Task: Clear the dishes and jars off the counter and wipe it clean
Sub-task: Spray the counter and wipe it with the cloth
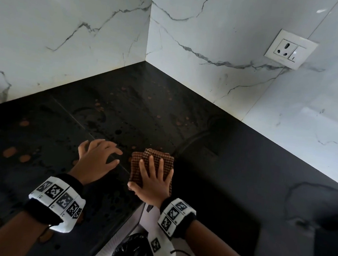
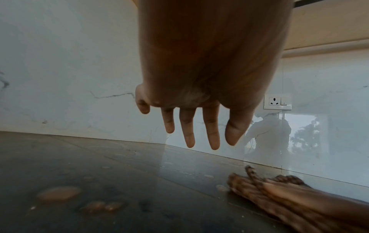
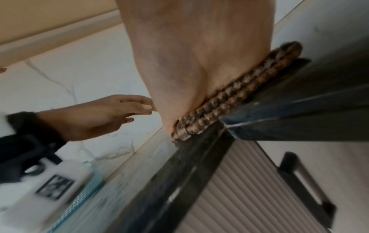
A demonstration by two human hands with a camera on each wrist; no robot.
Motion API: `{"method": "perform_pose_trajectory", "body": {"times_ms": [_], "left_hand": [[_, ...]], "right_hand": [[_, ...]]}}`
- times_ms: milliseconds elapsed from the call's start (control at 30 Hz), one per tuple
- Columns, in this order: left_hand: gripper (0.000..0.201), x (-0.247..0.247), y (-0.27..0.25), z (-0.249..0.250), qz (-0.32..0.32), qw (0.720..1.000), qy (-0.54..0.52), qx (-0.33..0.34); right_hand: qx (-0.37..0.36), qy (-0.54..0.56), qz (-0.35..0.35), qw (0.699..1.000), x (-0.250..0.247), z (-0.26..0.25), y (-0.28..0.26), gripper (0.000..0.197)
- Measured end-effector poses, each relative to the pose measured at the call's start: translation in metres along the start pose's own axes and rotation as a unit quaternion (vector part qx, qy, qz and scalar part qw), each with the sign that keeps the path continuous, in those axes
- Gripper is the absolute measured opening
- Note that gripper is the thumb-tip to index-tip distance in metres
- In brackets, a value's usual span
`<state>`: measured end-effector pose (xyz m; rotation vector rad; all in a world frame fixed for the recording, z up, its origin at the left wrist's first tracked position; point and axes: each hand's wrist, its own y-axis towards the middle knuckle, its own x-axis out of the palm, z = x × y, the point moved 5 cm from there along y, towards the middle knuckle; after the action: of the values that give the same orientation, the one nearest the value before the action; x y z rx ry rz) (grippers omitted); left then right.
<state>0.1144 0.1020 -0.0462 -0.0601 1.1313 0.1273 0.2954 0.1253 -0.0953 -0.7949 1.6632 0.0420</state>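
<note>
A folded brown checked cloth lies on the black stone counter, near its inner front edge. My right hand presses flat on the cloth with straight, spread fingers; the cloth shows under the palm in the right wrist view. My left hand hovers just left of the cloth with relaxed fingers, holding nothing. Brown stains and dark wet spots mark the counter to the left and behind. The cloth also lies at the lower right of the left wrist view.
White marble-look walls meet in a corner behind the counter. A white socket and switch plate sits on the right wall. Below the counter edge are a ribbed cabinet front and a black bag.
</note>
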Motion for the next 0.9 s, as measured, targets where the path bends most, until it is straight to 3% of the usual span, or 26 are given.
{"method": "perform_pose_trajectory", "body": {"times_ms": [100,367,500,600,700,767,900], "left_hand": [[0.025,0.002,0.007,0.003,-0.005,1.000,-0.011,0.014],[0.023,0.018,0.034,0.024,-0.022,0.999,-0.010,0.043],[0.022,0.030,0.046,0.042,-0.025,0.997,0.008,0.066],[0.022,0.037,0.050,0.053,-0.035,0.996,0.015,0.082],[0.023,0.042,0.049,0.064,-0.028,0.995,0.024,0.094],[0.024,0.043,0.047,0.074,-0.024,0.994,0.033,0.101],[0.023,0.044,0.044,0.093,-0.007,0.990,0.026,0.138]], "right_hand": [[-0.007,-0.071,0.052,0.996,0.011,0.018,-0.030,0.076],[0.218,0.021,0.105,0.970,0.045,0.145,-0.169,0.076],[0.404,0.123,0.098,0.901,0.040,0.203,-0.235,0.071],[0.479,0.173,0.142,0.849,0.034,0.227,-0.255,0.070],[0.520,0.183,0.149,0.821,0.022,0.235,-0.234,0.072],[0.506,0.191,0.149,0.828,0.013,0.231,-0.205,0.073],[0.389,0.139,0.122,0.902,-0.005,0.184,-0.123,0.075]]}}
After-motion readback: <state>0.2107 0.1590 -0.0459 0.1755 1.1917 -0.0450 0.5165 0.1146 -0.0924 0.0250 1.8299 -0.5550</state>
